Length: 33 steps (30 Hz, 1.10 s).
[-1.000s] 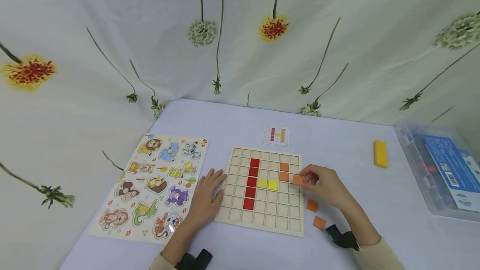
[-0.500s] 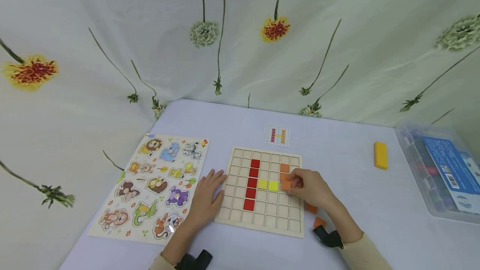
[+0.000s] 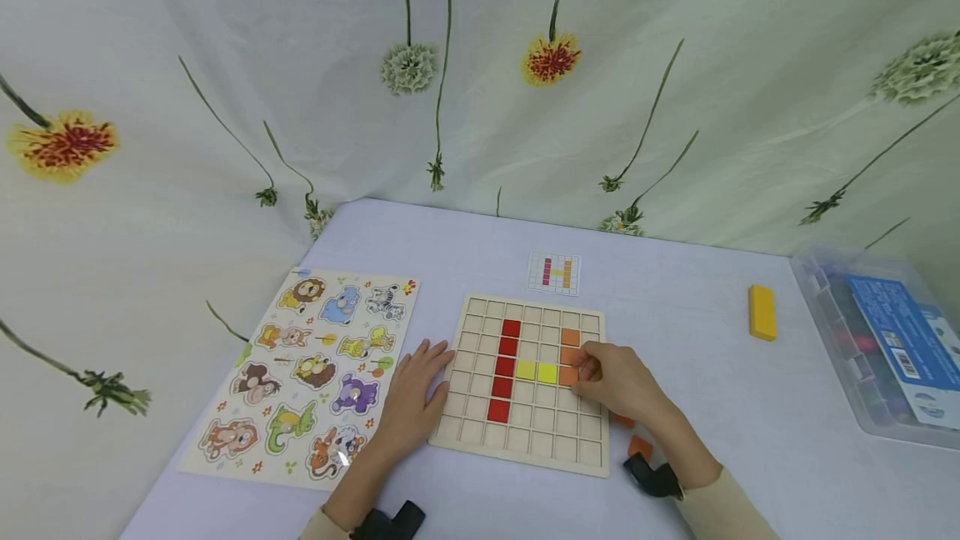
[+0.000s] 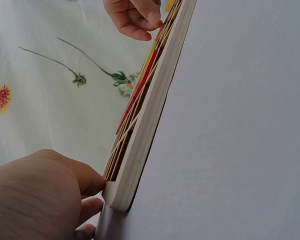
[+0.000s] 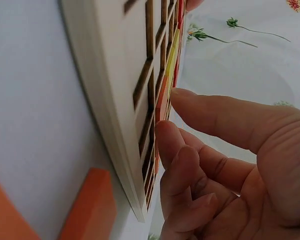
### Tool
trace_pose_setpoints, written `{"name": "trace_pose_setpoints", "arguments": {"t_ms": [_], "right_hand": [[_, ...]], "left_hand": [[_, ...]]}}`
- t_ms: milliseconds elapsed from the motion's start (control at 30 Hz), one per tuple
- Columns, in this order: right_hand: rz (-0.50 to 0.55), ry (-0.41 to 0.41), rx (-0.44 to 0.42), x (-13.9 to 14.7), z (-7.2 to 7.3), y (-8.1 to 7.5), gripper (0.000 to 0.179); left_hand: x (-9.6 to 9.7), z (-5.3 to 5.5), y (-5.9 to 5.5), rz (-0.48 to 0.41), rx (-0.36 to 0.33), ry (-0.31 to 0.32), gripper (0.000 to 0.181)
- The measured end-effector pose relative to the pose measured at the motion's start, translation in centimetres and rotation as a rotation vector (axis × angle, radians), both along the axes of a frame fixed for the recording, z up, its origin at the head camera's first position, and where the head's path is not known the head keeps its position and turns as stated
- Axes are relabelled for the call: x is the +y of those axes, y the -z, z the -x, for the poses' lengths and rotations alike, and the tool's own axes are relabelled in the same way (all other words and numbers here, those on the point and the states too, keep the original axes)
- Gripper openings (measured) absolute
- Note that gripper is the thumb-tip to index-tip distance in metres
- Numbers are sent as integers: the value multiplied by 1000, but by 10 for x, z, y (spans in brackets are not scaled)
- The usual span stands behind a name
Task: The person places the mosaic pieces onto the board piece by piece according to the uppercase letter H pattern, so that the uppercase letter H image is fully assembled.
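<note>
A wooden grid board (image 3: 543, 444) lies on the table, with a column of red tiles (image 3: 502, 366), two yellow tiles (image 3: 547, 373) in a row and orange tiles (image 3: 570, 337) at its right. My right hand (image 3: 626, 386) pinches an orange square tile (image 5: 161, 107) between thumb and finger, over the cell right of the yellow pair. Flat beside the board's left edge, my left hand (image 3: 408, 407) keeps its fingers relaxed, fingertips at the rim. Two loose orange tiles (image 3: 640, 447) lie right of the board, partly hidden by the right arm in the head view.
Behind the board is a small pattern card (image 3: 553, 273). An animal puzzle board (image 3: 300, 390) lies to the left. Over on the right are a yellow block (image 3: 762, 312) and a clear plastic box (image 3: 847, 357) with a blue-and-white label. Flowered cloth hangs behind the table.
My right hand has carried the orange tile left from beyond the board's right edge and lowered it at the cell beside the yellow tiles. The left hand has stayed in place.
</note>
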State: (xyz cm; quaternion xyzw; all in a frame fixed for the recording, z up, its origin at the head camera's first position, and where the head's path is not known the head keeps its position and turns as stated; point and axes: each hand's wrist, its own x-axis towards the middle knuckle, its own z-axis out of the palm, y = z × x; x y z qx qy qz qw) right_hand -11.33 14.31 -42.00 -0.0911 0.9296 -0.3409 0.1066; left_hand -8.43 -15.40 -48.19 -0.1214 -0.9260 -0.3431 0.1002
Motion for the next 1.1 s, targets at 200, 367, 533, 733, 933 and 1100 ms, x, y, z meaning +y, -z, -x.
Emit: {"name": "trace_pose_setpoints", "arguments": {"t_ms": [200,367,533,733,933,1100], "right_hand": [[31,20,50,17,-10,-7,30],[92,65,98,37,-23,-6,56],[95,117,98,55,-37,1,63],[102,141,17,69,-47,15,66],[121,107,1,72,-47,25,58],[78,100,20,67,-48,29,50]], "left_hand": [[0,0,-1,1,8,7,44],[0,1,-2,4,13,4,43],[0,0,-3,-2,18,8,43],[0,-2,-3,-6,22,5,43],[1,-2,-5,-6,1,2,43],[1,-2,-5,-1,-16,3,43]]}}
